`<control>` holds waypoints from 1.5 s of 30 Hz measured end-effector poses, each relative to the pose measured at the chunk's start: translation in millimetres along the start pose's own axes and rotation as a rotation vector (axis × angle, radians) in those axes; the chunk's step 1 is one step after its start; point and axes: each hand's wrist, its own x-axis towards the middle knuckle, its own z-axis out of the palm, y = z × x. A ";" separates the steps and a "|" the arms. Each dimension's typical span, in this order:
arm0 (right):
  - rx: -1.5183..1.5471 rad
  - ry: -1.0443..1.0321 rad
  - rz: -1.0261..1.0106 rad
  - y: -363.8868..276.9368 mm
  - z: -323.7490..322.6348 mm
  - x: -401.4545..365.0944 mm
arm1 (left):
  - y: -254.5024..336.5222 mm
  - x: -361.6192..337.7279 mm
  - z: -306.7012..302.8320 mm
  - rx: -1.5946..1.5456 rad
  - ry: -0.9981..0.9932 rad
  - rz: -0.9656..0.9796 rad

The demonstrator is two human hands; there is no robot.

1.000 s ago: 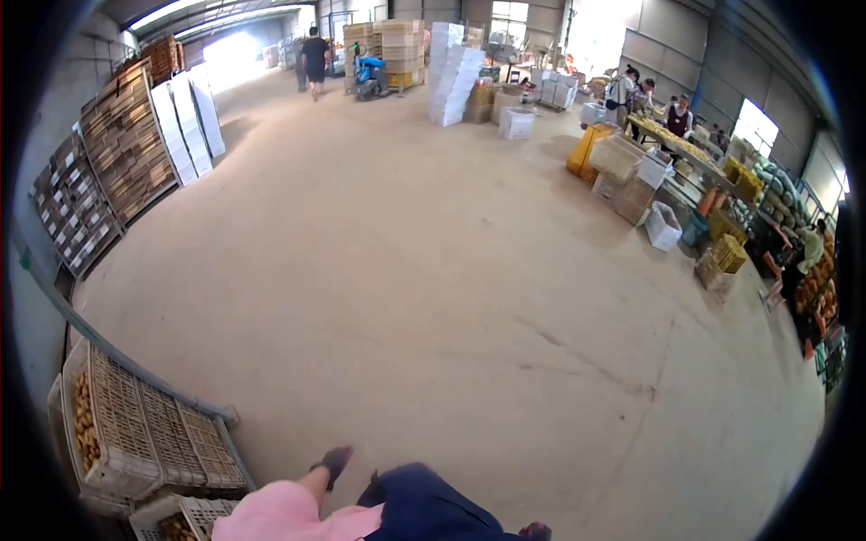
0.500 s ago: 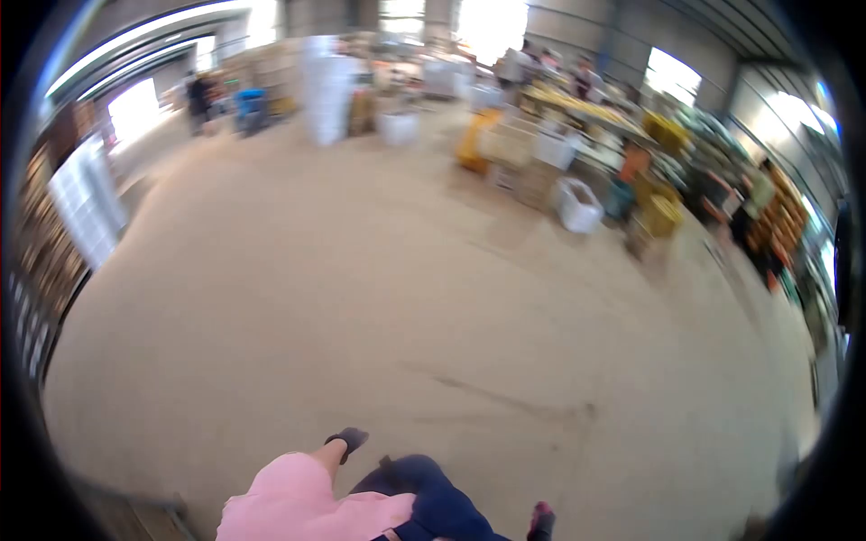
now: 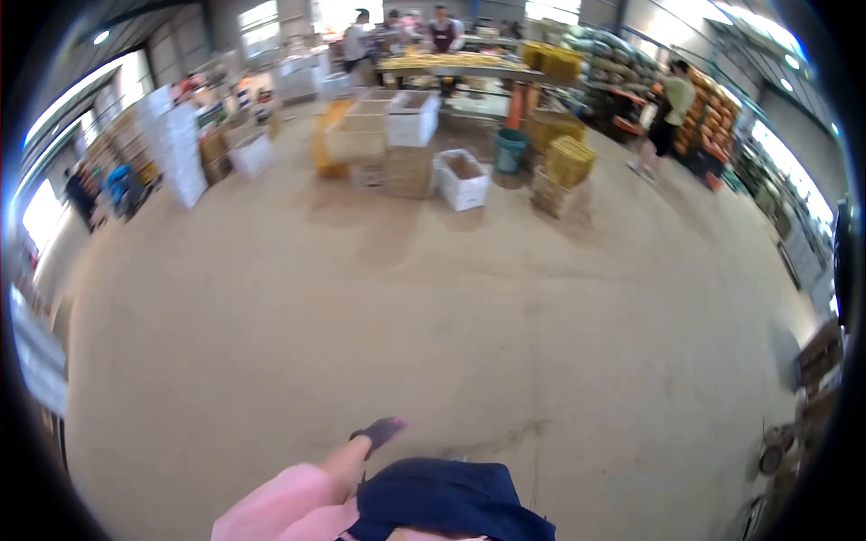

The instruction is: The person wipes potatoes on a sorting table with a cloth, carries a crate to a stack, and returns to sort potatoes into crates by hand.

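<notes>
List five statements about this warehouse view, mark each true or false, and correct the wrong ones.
1. The teal bucket stands right of the open white box on the floor in this view. True.
2. The wearer's left hand is inside that white box. False: it shows against bare floor, well short of the box.
3. The wearer's sleeve is pink. True.
4. The yellow crate near the bucket sits directly on the floor. False: it is on top of a brown box.
5. A person in a dark apron stands behind the long table. True.
</notes>
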 end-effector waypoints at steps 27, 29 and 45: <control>0.031 -0.003 0.190 11.2 -619.4 427.8 | 392.9 667.0 -311.0 -0.658 -0.023 0.161; 0.094 -0.030 0.167 31.3 -668.7 487.0 | 403.1 713.5 -310.6 -0.686 -0.017 0.074; 1.953 0.459 -0.452 -264.6 -1440.1 828.7 | 306.8 949.2 -382.8 0.484 -0.399 -0.353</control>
